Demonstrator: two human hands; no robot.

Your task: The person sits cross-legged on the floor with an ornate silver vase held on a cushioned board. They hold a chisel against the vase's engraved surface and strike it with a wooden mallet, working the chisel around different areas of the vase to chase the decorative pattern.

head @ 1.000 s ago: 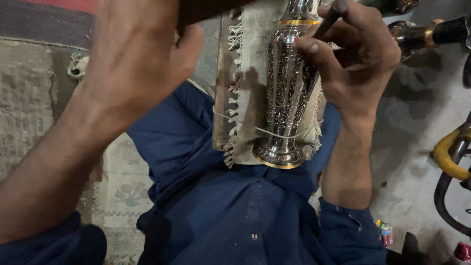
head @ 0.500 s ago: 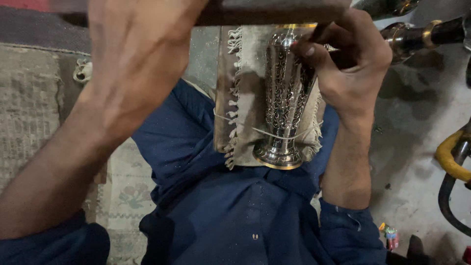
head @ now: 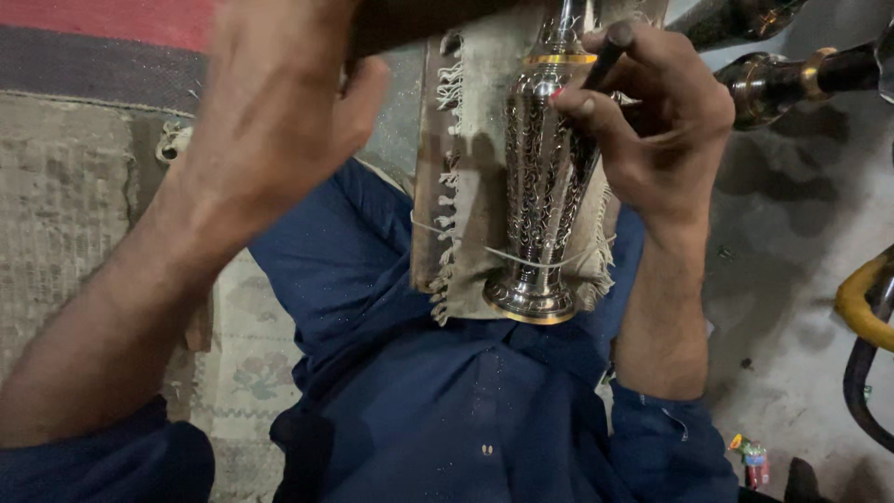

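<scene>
1. Since half a second ago, the left hand (head: 270,121) with its dark wooden bar (head: 419,19) has drawn back from over the vase's top toward the upper left.
2. Left hand is closed around the bar's end.
3. Right hand (head: 661,130) pinches a thin dark engraving tool (head: 607,54), its tip against the vase.
4. Engraved silver vase (head: 545,186) lies on a fringed cloth (head: 466,186) over a board on the lap, bound by thin string.
5. Grey floor (head: 782,279) lies to the right.
</scene>
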